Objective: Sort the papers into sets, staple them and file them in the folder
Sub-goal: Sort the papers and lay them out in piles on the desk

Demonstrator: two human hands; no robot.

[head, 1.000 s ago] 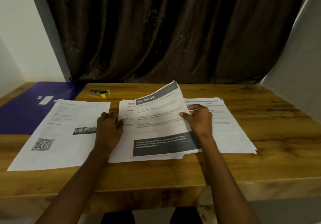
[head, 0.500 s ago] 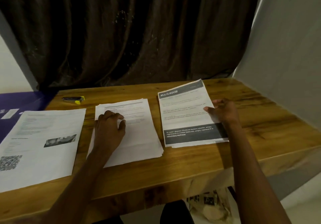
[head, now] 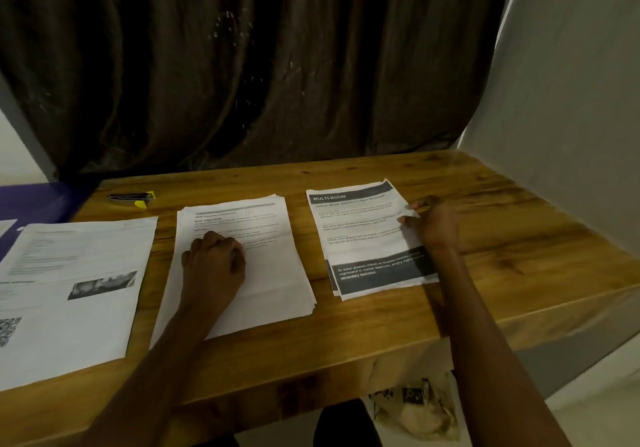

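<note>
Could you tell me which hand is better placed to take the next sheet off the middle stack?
Left. The left hand already rests on the middle stack, while the right hand is at the edge of the MULTI-ROOM sheet on the right pile.

We see a wooden table [head: 485, 238] bearing three lots of white printed papers. On the middle stack [head: 263, 259] rests the left hand [head: 214, 259], fingers curled. Right of that stack, the right hand [head: 433, 224] touches the "MULTI-ROOM" sheet [head: 363, 238]. Left of it lies a QR-coded sheet [head: 76, 273]; beyond, a black-and-yellow stapler [head: 133, 198].
</note>
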